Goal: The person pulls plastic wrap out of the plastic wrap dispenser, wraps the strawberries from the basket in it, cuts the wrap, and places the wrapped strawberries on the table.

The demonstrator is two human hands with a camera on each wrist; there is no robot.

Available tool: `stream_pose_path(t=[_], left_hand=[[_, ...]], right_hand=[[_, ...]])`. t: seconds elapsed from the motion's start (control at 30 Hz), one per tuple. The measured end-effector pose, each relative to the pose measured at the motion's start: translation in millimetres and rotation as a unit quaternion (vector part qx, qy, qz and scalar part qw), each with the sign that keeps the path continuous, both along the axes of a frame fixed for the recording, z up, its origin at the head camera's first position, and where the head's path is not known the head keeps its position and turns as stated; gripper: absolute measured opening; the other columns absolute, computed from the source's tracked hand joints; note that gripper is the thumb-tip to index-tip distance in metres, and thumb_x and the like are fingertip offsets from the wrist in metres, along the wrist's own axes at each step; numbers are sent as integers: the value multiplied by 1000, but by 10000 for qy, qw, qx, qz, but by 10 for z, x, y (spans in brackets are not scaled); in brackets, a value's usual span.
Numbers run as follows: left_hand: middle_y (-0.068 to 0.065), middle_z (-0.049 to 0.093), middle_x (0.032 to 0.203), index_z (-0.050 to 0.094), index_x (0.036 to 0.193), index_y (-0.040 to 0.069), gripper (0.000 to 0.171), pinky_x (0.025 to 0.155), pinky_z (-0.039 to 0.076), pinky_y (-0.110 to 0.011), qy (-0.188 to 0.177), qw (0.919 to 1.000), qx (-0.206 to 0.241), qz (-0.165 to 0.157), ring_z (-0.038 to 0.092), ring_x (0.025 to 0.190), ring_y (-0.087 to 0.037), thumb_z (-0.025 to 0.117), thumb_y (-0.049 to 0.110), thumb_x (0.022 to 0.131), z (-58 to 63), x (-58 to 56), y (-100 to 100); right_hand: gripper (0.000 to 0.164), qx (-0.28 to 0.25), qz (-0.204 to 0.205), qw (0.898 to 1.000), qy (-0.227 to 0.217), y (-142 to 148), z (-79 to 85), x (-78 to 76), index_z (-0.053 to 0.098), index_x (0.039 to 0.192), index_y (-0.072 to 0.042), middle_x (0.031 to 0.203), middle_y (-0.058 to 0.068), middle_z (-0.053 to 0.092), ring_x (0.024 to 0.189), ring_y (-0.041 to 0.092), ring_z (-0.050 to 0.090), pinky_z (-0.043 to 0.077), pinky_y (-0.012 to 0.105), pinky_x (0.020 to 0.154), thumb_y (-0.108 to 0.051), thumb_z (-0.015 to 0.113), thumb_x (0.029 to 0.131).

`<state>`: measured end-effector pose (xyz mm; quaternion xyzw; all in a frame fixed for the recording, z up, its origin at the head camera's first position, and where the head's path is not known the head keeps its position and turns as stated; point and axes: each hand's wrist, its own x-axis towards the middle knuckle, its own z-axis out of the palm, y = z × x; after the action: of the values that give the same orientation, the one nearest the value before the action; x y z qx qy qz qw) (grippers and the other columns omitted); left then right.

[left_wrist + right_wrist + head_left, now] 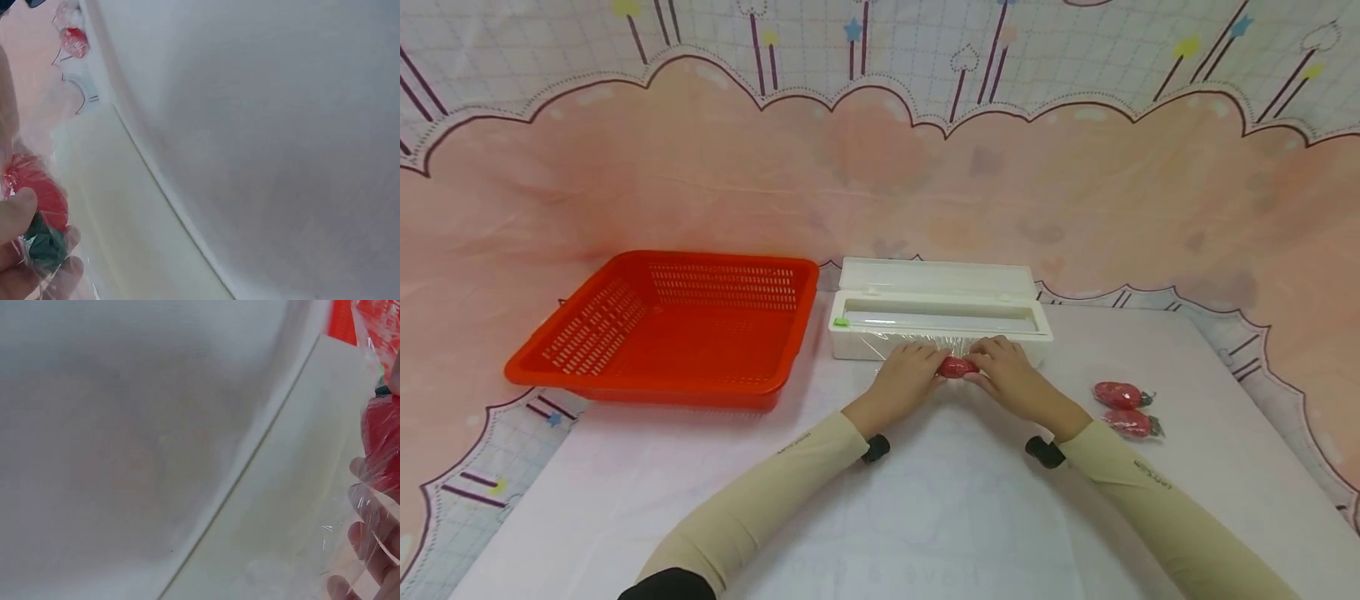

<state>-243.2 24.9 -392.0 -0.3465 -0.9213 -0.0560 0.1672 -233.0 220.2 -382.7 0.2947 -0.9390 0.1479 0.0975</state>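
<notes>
Just in front of a white cling film dispenser [940,346], both hands hold a red, plump vegetable or fruit [957,367] with a dark green top [45,245]. Clear cling film [331,544] covers it and stretches back to the box. My left hand [908,379] pinches it near the green top, thumb on the near side and fingers behind. From the other side my right hand [1011,379] grips it, its fingers showing behind the film in the right wrist view. In the head view the hands partly cover it. The dispenser's lid [936,277] stands raised.
An orange-red plastic basket [673,396] stands left of the dispenser. Two similar red pieces wrapped in film, an upper one [1120,394] and a lower one [1129,423], lie to the right. Everything sits on a white-covered table [955,517] before a patterned cloth [880,192].
</notes>
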Motion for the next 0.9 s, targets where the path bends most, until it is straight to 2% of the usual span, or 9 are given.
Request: stream_pose_path(t=[0.1,0.2,0.3,0.37,0.43,0.57,0.67,0.77,0.9], left_hand=[[-4,64,118,55,128,12,48,96,44,-35,142,9999,-11,45,57,111,-20,68,28,86,4,-2,6],[-1,63,117,57,126,14,49,96,43,-33,801,9962,-326,31,57,110,-18,72,30,81,-12,-15,31],[2,65,111,60,117,16,41,95,43,-31,1389,9875,-749,32,59,104,-16,73,30,81,-19,-43,64],[3,66,109,61,115,16,36,95,43,-30,1318,9878,-835,29,60,102,-15,71,29,82,-11,-71,77],[2,66,109,61,115,15,35,94,44,-31,906,9928,-787,0,60,102,-15,69,29,84,0,-100,72],[-1,67,112,61,118,12,37,91,48,-33,-99,9997,-214,-79,62,102,-17,67,27,85,5,-171,41],[-2,67,113,60,120,11,36,90,48,-34,-414,9991,47,-70,62,101,-17,65,25,87,-4,-207,26],[-3,63,119,55,127,12,45,94,46,-34,-226,9997,-67,-61,59,107,-19,67,26,86,-18,-217,36],[-3,59,119,51,130,14,54,98,43,-33,781,9953,-571,-95,56,111,-19,72,28,82,-30,-214,78]], right_hand=[[23,-43,-29,9999,-165,-1,-3,-22,67,100,-1,103,12,58,102,29,47,35,45,85,-21,59,91],[22,-132,17,9996,-253,19,-5,-50,66,100,0,102,12,57,100,29,45,34,44,82,-18,57,92],[21,-292,98,9990,-326,38,-11,-82,65,100,1,99,11,56,98,29,44,32,43,79,-16,54,93],[21,-372,137,9986,-351,42,-13,-91,65,101,1,98,11,57,98,29,45,32,42,79,-15,54,93],[26,-345,75,9988,-329,37,-18,-89,64,109,0,100,12,58,99,28,46,31,42,80,-19,56,92],[40,-157,-115,9998,-45,39,-28,-81,58,121,-2,106,13,63,104,29,51,32,47,87,-22,65,87],[34,-153,-162,9997,110,44,-35,-96,60,115,-3,104,12,66,103,29,54,33,49,89,-18,67,85],[25,-357,-178,9992,-18,54,-41,-121,63,108,-2,101,13,67,103,29,53,34,48,87,-14,64,87],[23,-756,-247,9961,-380,85,-46,-161,64,108,2,103,17,66,106,34,50,33,50,87,-12,59,90]])
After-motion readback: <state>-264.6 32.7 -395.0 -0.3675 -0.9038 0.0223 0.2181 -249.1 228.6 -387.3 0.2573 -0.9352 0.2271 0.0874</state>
